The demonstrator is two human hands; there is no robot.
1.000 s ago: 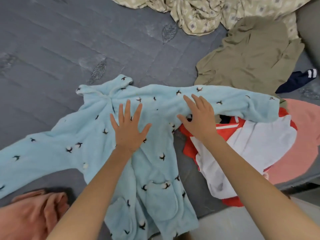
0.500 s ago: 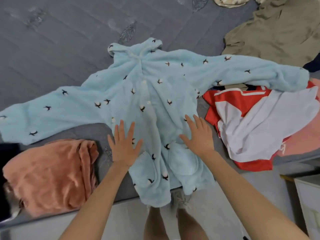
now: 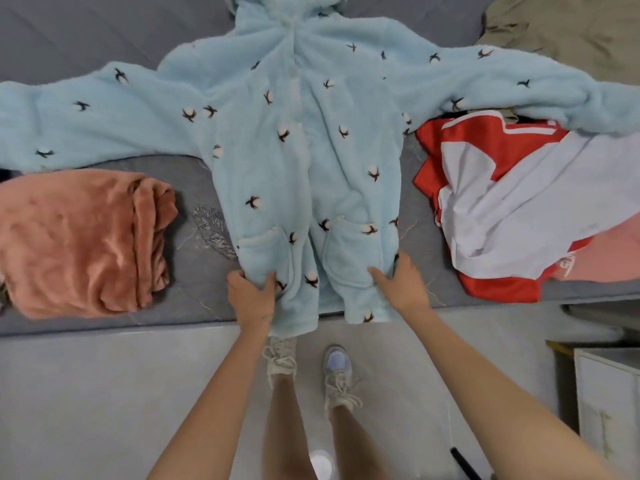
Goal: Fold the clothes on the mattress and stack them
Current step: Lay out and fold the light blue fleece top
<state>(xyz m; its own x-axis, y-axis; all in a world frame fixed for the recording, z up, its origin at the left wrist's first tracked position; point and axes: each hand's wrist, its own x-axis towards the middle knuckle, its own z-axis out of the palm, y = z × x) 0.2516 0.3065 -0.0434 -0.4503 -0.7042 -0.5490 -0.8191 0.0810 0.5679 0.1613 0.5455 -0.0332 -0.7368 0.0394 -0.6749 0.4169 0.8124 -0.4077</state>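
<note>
A light blue fleece robe [image 3: 304,140] with small dark bird marks lies face up on the grey mattress [image 3: 69,29], sleeves spread left and right, its hem hanging over the near edge. My left hand [image 3: 251,294] pinches the hem's left side by the left pocket. My right hand [image 3: 401,284] grips the hem's right side by the right pocket. A folded pink fleece garment [image 3: 79,240] sits at the left. A red and white shirt [image 3: 512,206] lies crumpled at the right, partly under the robe's sleeve.
An olive garment [image 3: 568,26] lies at the far right. A pink cloth [image 3: 609,254] shows under the red shirt. The mattress edge [image 3: 104,323] runs across the view, with pale floor [image 3: 86,403] below it, my two feet in sneakers, and a white cabinet [image 3: 606,403] at the lower right.
Both hands slid down the robe from chest to hem and changed from flat open palms to gripping the fabric at the two lower corners. The view tilted down to the floor.
</note>
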